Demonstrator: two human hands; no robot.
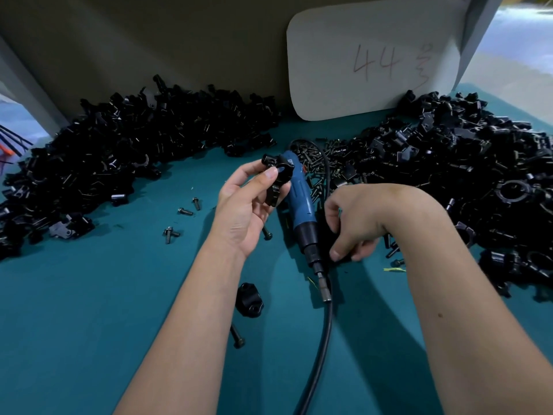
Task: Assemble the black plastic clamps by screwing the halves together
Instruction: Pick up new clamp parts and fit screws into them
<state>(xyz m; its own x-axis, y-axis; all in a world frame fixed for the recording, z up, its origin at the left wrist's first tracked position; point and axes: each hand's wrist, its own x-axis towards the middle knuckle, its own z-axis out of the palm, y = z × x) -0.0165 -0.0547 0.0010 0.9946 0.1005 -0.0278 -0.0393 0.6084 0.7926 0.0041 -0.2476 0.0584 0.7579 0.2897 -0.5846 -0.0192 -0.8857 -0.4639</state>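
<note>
Teal covering spreads over the bench (89, 295), with a large heap of black clamp parts (125, 151) at the far left and another heap of black parts (466, 181) at the far right. The left hand (248, 211) is raised palm-up above the bench, its thumb and curled fingers gripping a black plastic clamp (276, 181) at the fingertips. Just behind and beside that hand lies a blue electric screwdriver (302, 205), its bit end pointing toward the person and its black cable (323, 339) running down to the near edge. The right hand (359, 223) is lowered to the bench just right of the screwdriver, fingers curled down around something small and dark; what it pinches cannot be told. A pile of black screws (317, 163) sits beyond the screwdriver, between the two heaps. One separate clamp half (249, 300) lies on the bench near the left forearm, with a loose screw (237, 336) just in front of it and a few more scattered screws (179, 220) to the left. A pale board marked "44" (374, 58) leans upright at the back.
</note>
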